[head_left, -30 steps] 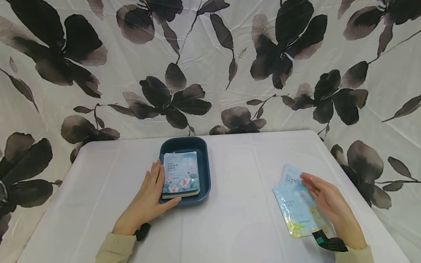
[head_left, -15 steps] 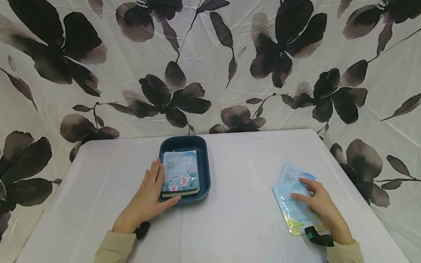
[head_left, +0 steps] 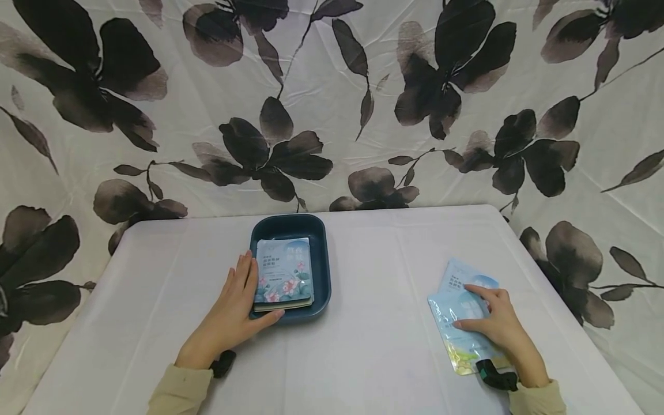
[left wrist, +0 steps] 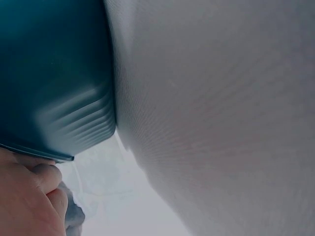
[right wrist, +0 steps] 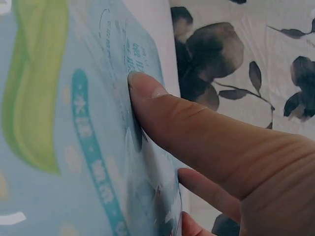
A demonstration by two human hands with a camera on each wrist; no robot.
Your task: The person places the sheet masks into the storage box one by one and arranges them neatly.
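My left hand (head_left: 228, 314) rests along the left side of a dark blue tray (head_left: 323, 276), fingers straight, thumb at its front corner. Inside the tray lies a stack of flat face mask packets, a flowered one (head_left: 284, 274) on top. At the right, two more light blue packets overlap on the table: a front packet (head_left: 451, 340) with a green and yellow lower edge, and a rear packet (head_left: 459, 274) partly beneath it. Over them my right hand (head_left: 498, 323) is spread, thumb and index finger apart. In the right wrist view the thumb (right wrist: 162, 105) touches a packet's glossy surface.
A white cloth covers the table (head_left: 373, 334), whose far edge meets a flowered curtain (head_left: 363, 104). Each wrist carries a small black device, such as the right device (head_left: 495, 377). White table surface lies between the tray and the loose packets.
My right hand has come down from beside the loose packets onto them, moving left, and its thumb and index finger have spread wider. The left hand and tray stay put.
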